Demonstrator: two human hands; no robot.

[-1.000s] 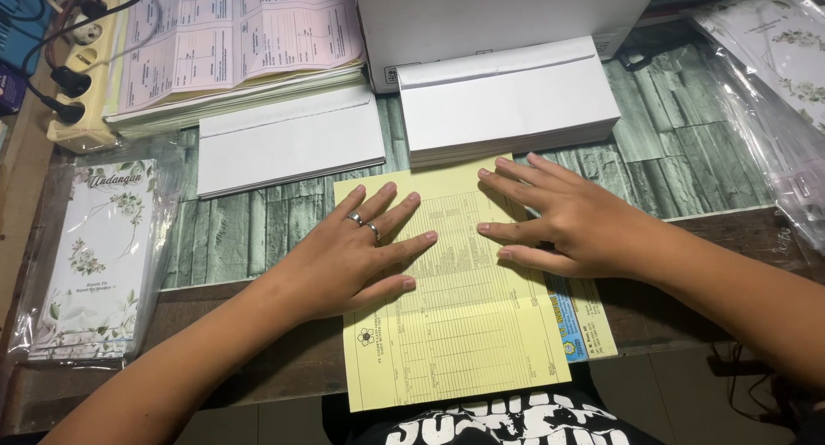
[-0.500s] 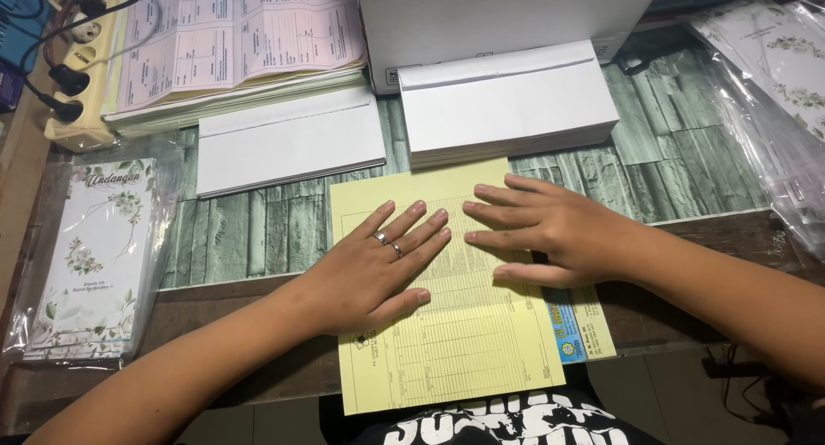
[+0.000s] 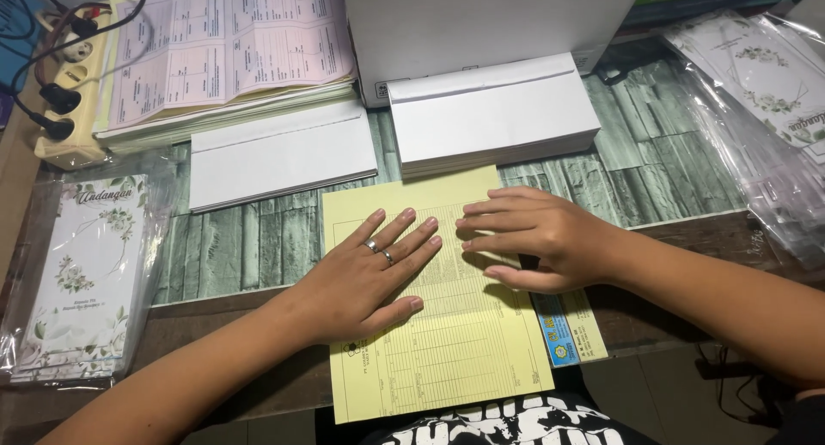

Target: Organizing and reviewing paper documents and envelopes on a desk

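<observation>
Yellow form overhangs near table edge. Left hand and right hand lie flat on it, fingers spread, gripping nothing, pinning sheet flat. Beyond: white envelope stacks, pink forms.

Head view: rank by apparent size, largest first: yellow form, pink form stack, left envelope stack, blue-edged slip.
1. Pink form stack, about level with the next.
2. Yellow form, partly under both hands, nearer the camera, so the top two are unsure.
3. Left envelope stack.
4. Blue-edged slip, mostly hidden.
</observation>
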